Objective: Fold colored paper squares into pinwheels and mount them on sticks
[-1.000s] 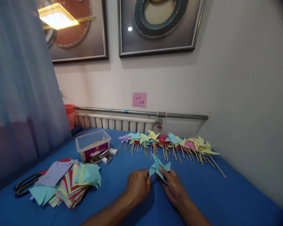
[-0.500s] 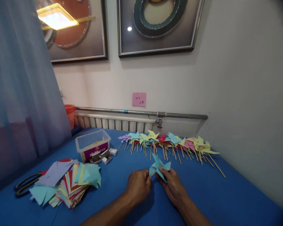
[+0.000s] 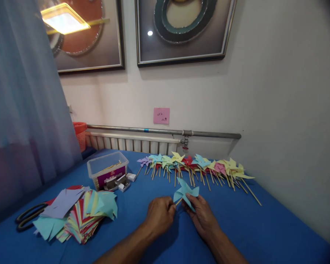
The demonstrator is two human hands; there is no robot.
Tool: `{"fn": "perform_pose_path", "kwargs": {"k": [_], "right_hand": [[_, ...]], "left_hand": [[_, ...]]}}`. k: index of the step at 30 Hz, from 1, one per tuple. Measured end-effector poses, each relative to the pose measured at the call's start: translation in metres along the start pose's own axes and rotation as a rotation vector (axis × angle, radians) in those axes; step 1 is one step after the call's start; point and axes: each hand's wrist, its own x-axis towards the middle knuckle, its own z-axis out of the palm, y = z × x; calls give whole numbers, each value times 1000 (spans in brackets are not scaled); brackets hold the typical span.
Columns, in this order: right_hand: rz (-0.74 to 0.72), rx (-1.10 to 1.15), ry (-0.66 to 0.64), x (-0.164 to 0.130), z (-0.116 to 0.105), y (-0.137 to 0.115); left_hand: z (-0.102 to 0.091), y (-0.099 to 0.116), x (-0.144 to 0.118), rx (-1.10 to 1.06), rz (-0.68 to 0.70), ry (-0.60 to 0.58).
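both hands close together low centre: right hand [image 3: 202, 216] pinches the light blue pinwheel [image 3: 185, 192] just above the blue table [image 3: 264, 227], left hand [image 3: 160, 214] grips its wooden stick [image 3: 178, 201]. risks: squeezing could crease the vanes; a skewed stick could tear the paper centre. paper stack [image 3: 79, 216] left, clear box [image 3: 107, 169] behind it, finished pinwheel row [image 3: 198, 165] by the wall. versus earlier: hands and pinwheel barely shifted, same grip.

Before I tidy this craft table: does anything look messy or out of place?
Mostly orderly. The stack of coloured paper is fanned out askew and partly covers the scissors. Finished pinwheels lie in a row; both hands hold the blue pinwheel.
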Motion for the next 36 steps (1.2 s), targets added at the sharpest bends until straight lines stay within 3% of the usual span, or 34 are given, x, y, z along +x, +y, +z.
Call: {"fn": "perform_pose_path", "kwargs": {"k": [7,16,20,24,28,36], "right_hand": [[-51,-32,58,3,-5,-3],[-57,-12,49,0,-3,-6],[-60,36,-1,-1,-2,-8],[-47,51,-2,-2,2,-5],[-96,-178,-19,-8,7,4],[-302,-694,-290,-33,20,15]], "left_hand": [[-11,0,-1,-19,-43,-69],[-7,3,-4,59,-47,-93],[-6,-1,-1,35,-62,-45],[-7,-8,7,-37,-124,81],[-5,-14,15,-227,-182,149],[8,-18,20,-519,-241,144]]}}
